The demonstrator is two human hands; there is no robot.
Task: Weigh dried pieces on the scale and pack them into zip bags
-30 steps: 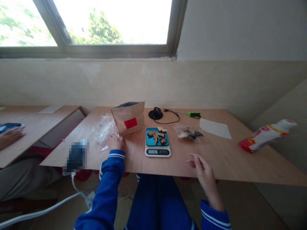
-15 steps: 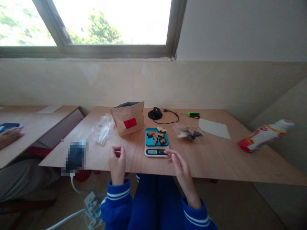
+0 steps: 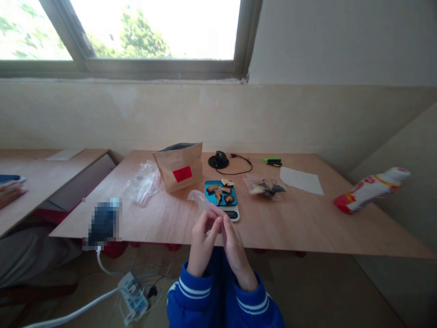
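My left hand (image 3: 204, 239) and my right hand (image 3: 236, 248) meet in front of the kitchen scale (image 3: 236, 213), fingers pinched together on a clear plastic zip bag (image 3: 198, 197). The bag looks flat and reaches out to the left, overlapping the scale's lower left corner. On the scale's blue plate (image 3: 206, 200) lie several dried brown pieces (image 3: 218, 196), perhaps dried mushroom. My hands and the bag hide part of the display. Right of the scale rests a filled zip bag (image 3: 266, 187) with similar dark and pale pieces.
Behind on the left stands an open brown paper pouch (image 3: 177, 175) with a red label, beside loose clear bags (image 3: 145, 182). Farther back are a black round-based device (image 3: 218, 159), a cable, screwdrivers (image 3: 273, 162) and white paper (image 3: 302, 180). A bottle (image 3: 372, 190) is at right; another person's hand (image 3: 12, 191) at left.
My left hand has moved right and my right hand slightly left, so they now meet. A clear zip bag now shows between them. The view has shifted slightly.
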